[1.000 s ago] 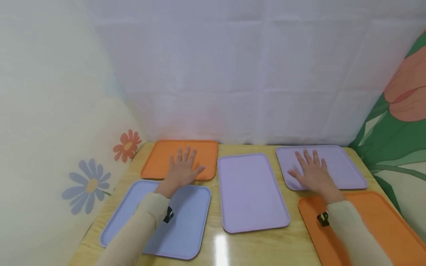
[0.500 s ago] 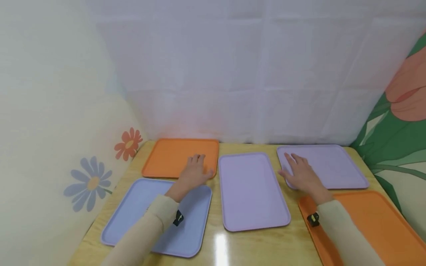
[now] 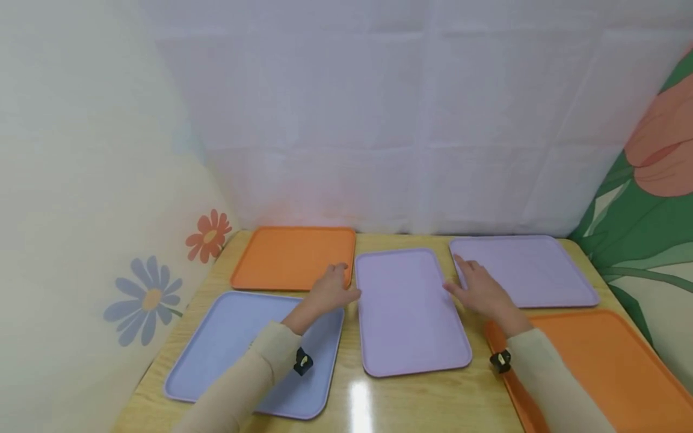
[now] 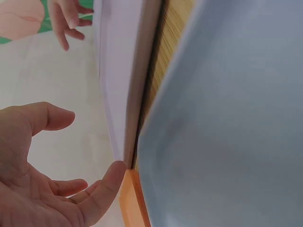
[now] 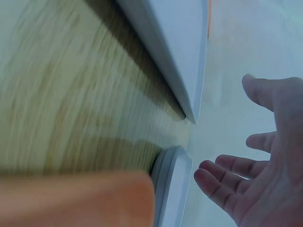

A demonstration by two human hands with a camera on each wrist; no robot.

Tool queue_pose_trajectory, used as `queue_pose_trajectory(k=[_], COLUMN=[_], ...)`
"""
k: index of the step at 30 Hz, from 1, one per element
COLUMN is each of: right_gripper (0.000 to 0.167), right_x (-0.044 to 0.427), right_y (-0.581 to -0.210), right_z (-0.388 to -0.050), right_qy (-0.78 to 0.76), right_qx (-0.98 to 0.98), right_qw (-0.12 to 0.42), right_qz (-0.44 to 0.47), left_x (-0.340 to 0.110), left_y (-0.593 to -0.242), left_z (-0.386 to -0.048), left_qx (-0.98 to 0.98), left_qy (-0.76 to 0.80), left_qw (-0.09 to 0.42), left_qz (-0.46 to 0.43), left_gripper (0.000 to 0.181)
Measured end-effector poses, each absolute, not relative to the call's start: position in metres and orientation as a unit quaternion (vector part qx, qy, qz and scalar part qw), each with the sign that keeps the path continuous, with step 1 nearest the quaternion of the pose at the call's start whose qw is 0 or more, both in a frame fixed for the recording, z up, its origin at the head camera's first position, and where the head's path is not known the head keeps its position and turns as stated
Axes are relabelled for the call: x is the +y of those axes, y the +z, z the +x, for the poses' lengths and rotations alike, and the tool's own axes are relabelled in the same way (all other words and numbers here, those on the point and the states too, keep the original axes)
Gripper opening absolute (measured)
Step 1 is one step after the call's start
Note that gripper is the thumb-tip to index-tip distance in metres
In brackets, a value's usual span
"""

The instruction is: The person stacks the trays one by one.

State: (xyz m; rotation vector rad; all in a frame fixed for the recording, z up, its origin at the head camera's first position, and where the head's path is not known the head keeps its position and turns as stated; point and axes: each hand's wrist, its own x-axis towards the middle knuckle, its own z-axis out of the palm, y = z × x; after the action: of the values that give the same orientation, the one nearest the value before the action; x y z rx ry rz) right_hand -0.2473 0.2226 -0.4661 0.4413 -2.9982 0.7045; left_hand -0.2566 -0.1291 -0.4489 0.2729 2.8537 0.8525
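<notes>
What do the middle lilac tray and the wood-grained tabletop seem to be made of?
Middle lilac tray: probably molded plastic, fairly matte; its color is even, its raised rim smooth with rounded corners. Tabletop: wood or wood-look laminate, I can't tell which; grain shows, and a bright reflection suggests a glossy finish.

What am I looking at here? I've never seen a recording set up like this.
No robot here: just a person's bare left hand and right hand. The wide picture is taken from the head, looking forward and down; the others from each wrist, so things look turned sideways there. On the wooden table, the head view shows five trays: a central lilac tray, a far-right lilac tray, a near-left blue tray, a far-left orange tray and a near-right orange tray. The hands are at either side of the central one, and neither grips anything. Whether the left fingers touch its edge, I cannot tell.
</notes>
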Motion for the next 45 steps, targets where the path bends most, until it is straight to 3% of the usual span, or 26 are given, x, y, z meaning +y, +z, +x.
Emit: queue_pose_trajectory(k=[15,24,32,39,45], right_gripper=[0.072,0.055,0.013,0.02,0.017], right_x=[0.207,0.202,0.199,0.201,0.203], right_y=[-0.476,-0.48,-0.477,-0.481,-0.479], right_z=[-0.249,-0.246,-0.244,-0.239,-0.228], right_qy=[0.283,0.278,0.237,0.222,0.218], right_qx=[-0.951,-0.953,-0.965,-0.969,-0.97], right_qw=[-0.03,-0.038,-0.063,-0.069,-0.071], right_qz=[0.119,0.111,0.094,0.084,0.082], left_x=[-0.114,-0.106,-0.098,-0.095,-0.095], left_y=[-0.451,-0.461,-0.466,-0.471,-0.472], left_z=[-0.25,-0.252,-0.25,-0.25,-0.25], left_qx=[0.933,0.936,0.944,0.931,0.919], left_qy=[0.325,0.303,0.279,0.319,0.345], left_qw=[0.141,0.155,0.148,0.165,0.181], left_qz=[0.062,0.084,0.09,0.064,0.06], left_gripper=[0.072,0.05,0.062,0.08,0.075])
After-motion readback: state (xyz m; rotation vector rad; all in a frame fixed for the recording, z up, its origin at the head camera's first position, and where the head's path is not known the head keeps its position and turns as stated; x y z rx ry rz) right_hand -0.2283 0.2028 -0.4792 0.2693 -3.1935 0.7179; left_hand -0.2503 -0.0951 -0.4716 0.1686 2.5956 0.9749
